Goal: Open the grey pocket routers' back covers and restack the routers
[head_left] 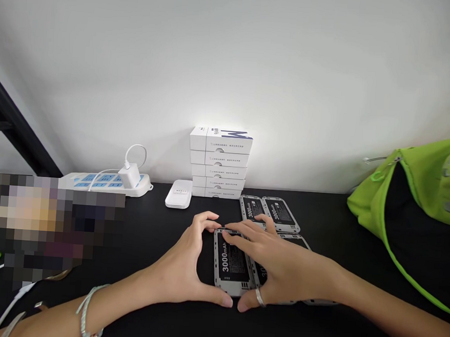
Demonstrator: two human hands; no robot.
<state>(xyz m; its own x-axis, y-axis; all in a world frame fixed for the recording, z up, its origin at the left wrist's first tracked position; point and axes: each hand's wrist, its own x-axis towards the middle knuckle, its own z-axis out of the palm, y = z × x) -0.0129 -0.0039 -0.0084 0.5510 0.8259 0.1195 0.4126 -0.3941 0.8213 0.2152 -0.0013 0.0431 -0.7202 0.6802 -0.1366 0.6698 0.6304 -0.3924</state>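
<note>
- The left hand (185,255) is curved and half-closed, its fingertips at the far end and its thumb at the near end of a grey-and-black rectangular card printed "3000mAh" (231,264).
- The right hand (282,265) is spread and arched over the same card, with its fingers across the far end and its thumb at the near corner. Both hands seem to grip the card between them, though whether it is lifted off the surface cannot be told.
- A plain silver-coloured ring (260,297) sits on a finger of the right hand, and a beaded bracelet (88,313) circles the left wrist.
- The held card lies near the middle of a matte black worktop (354,301), its long side running near to far.
- A second matching card (263,276) lies just right of it, partly under the right hand, and its outline runs on toward the right.
- Two more matching cards (253,209) (281,213) lie side by side just beyond the fingers, touching or nearly so.
- So one card is between the hands and the others lie loose; none shows inside a box.
- Farther off stands a stack of five white cardboard boxes (219,163), with a small white rounded box (178,193) to its left.
- Beyond that on the left is a white power strip (106,183) with a white plug charger (129,176).
- A lime-green bag (411,194) lies at the far right.
</note>
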